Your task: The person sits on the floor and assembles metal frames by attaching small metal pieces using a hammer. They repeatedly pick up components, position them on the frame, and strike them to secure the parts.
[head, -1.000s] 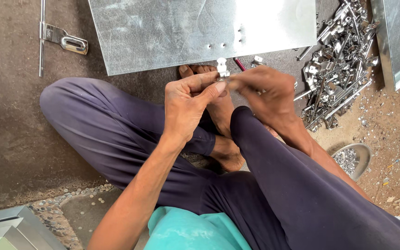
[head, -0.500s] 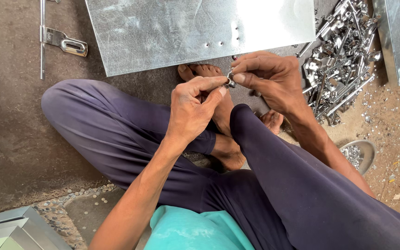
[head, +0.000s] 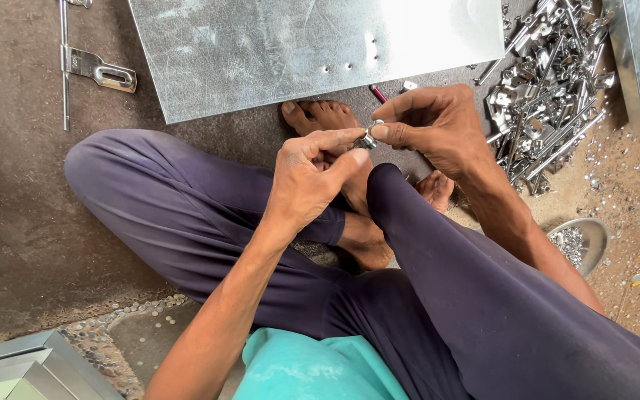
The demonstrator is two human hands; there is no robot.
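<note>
Lying far to the left of the grip, a door latch bolt [head: 90, 68] is seen flat on the floor [head: 16, 222]. A small metal fitting [head: 369, 136] is pinched between both hands above the crossed legs: the left hand [head: 312, 174] is closed on it from the left with thumb and forefinger, the right hand [head: 431, 126] from the right with fingertips pressed together. Just beyond the grip a galvanised metal sheet [head: 275, 52] is laid on the floor. Right of the grip a heap of metal hardware [head: 550, 96] is piled, and lower right a small dish of screws [head: 579, 241] is set.
</note>
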